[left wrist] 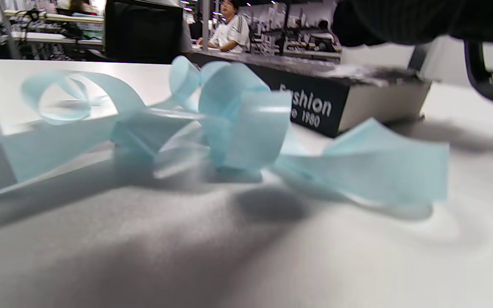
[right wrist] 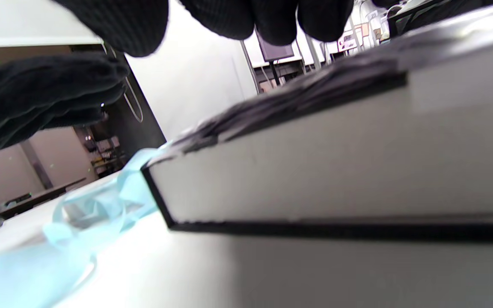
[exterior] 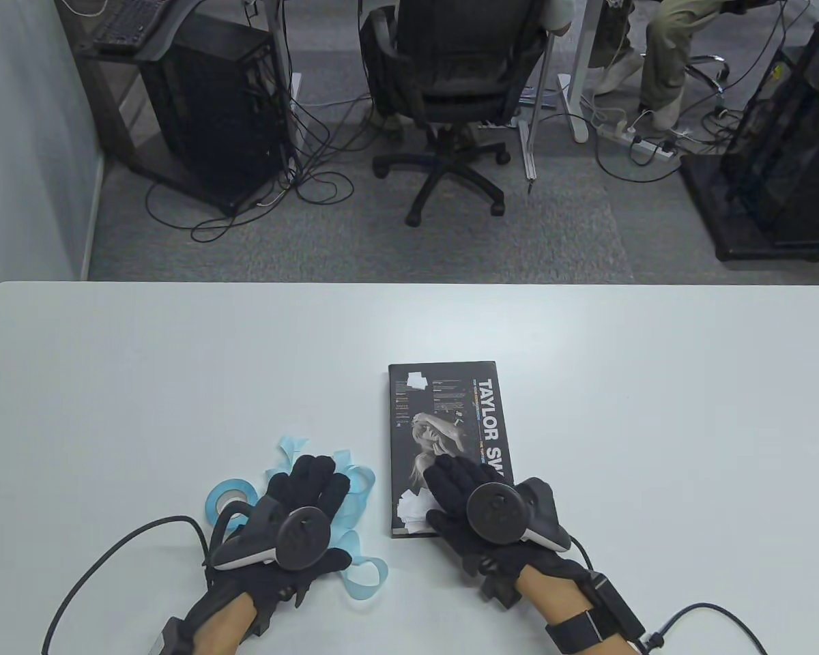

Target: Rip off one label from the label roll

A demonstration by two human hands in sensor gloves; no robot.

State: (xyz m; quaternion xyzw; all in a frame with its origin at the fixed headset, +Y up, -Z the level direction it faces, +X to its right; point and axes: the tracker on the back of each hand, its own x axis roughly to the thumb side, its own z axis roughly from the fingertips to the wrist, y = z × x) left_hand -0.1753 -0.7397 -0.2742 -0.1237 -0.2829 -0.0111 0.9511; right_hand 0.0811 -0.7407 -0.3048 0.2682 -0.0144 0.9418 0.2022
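The light blue label roll [exterior: 226, 496] lies on the white table [exterior: 177, 375] at the near left, with its loose blue backing strip [exterior: 362, 580] curled around it. The strip also shows in the left wrist view [left wrist: 242, 128] and the right wrist view [right wrist: 101, 205]. My left hand [exterior: 317, 481] lies spread over the strip, fingers extended, holding nothing. My right hand [exterior: 450, 477] rests flat on the near end of a black book [exterior: 450, 409], beside white labels [exterior: 409, 512] stuck on its cover. Whether a label lies under the right fingers is hidden.
The book lies lengthwise in the middle of the table, and also shows in the left wrist view [left wrist: 315, 107] and the right wrist view [right wrist: 336, 162]. More white labels [exterior: 418, 379] sit at its far left corner. An office chair [exterior: 450, 102] stands beyond the table's far edge.
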